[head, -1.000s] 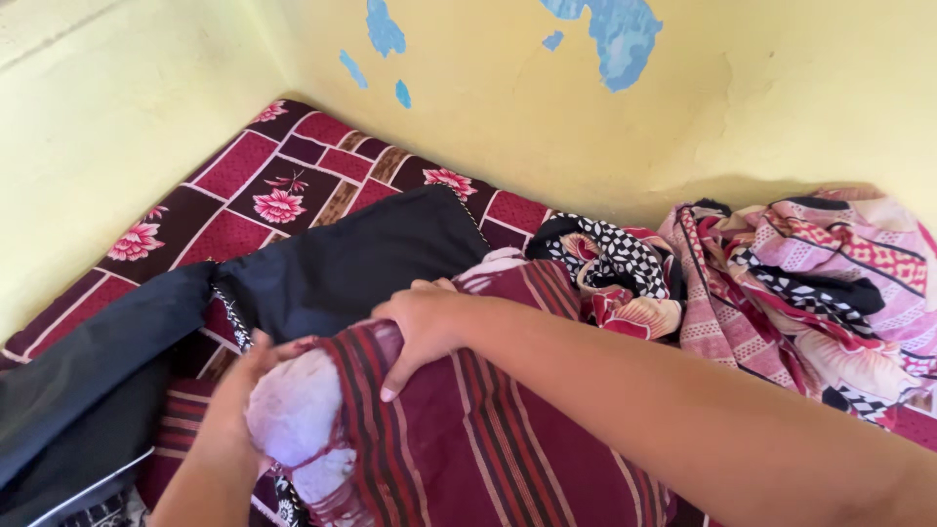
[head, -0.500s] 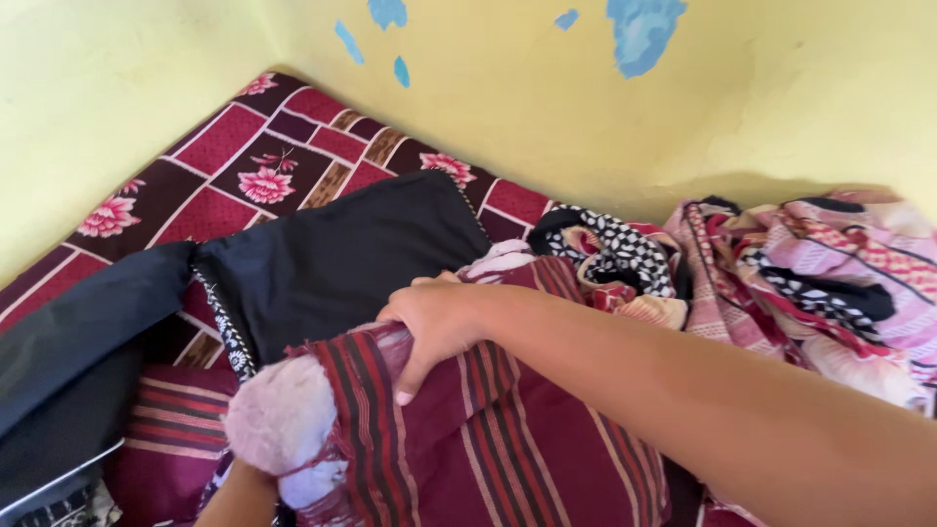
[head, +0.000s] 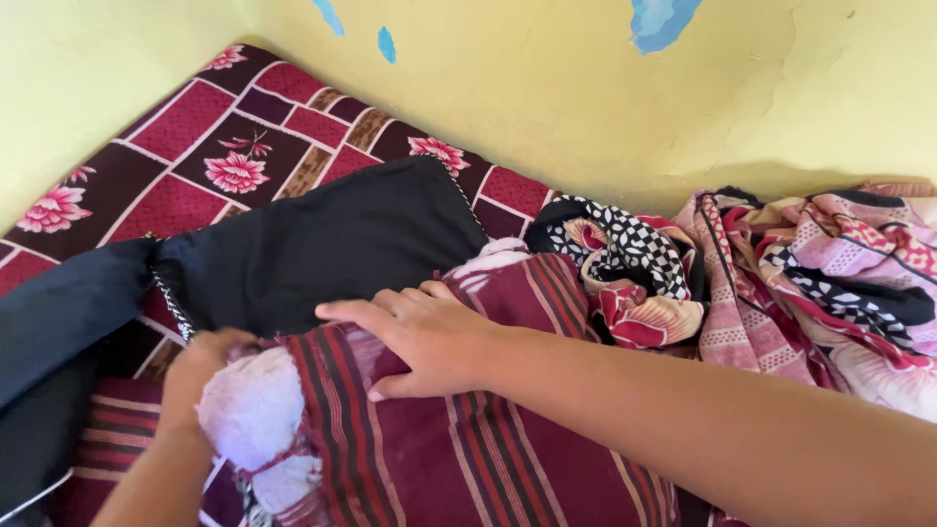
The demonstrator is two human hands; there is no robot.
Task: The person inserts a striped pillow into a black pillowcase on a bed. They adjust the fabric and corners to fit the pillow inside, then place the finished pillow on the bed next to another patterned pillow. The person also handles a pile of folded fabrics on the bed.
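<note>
Right hand (head: 429, 337) spread flat, fingers open, pressing on maroon striped pillow cover (head: 468, 429). Left hand (head: 200, 371) curled around pale pillow stuffing (head: 252, 410) bulging from cover's open end. Below: floral maroon mattress (head: 205, 146), black cloth (head: 322, 244), crumpled patterned sheets (head: 781, 283). Behind: yellow wall (head: 547, 88), blue peeled patches.

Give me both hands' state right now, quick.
Left hand: closed around the white pillow stuffing at the open end of the striped maroon cover.
Right hand: open, palm flat on that cover, gripping nothing.
</note>
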